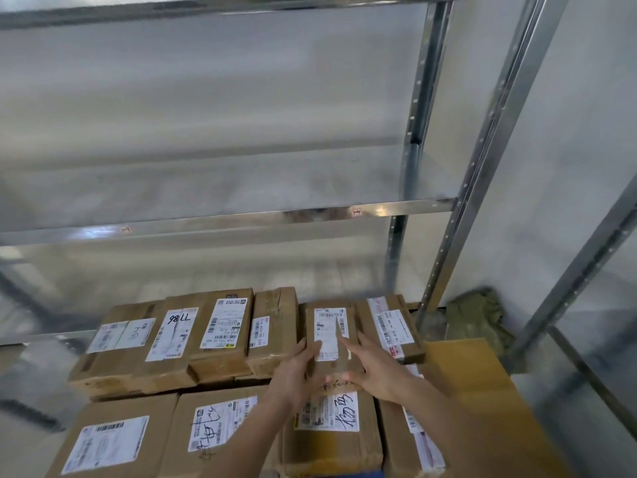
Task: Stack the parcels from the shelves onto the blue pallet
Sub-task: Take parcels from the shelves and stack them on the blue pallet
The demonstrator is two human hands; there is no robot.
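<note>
A small brown parcel (331, 336) with a white label sits on the stack of cardboard parcels in front of me. My left hand (293, 370) grips its left side, fingers curled onto the top. My right hand (374, 369) holds its right side, fingers stretched along the top edge. Around it lie other taped parcels: a row behind (220, 334), one at the right (393, 327), and larger boxes (113, 443) in the near row. A sliver of the blue pallet (362, 474) shows at the bottom edge.
Bare metal shelves (241, 215) rise behind the stack, with perforated uprights (482, 160) at the right. A flat yellow-brown carton (482, 401) lies right of the stack. Crumpled greenish packing (479, 315) sits in the corner by the wall.
</note>
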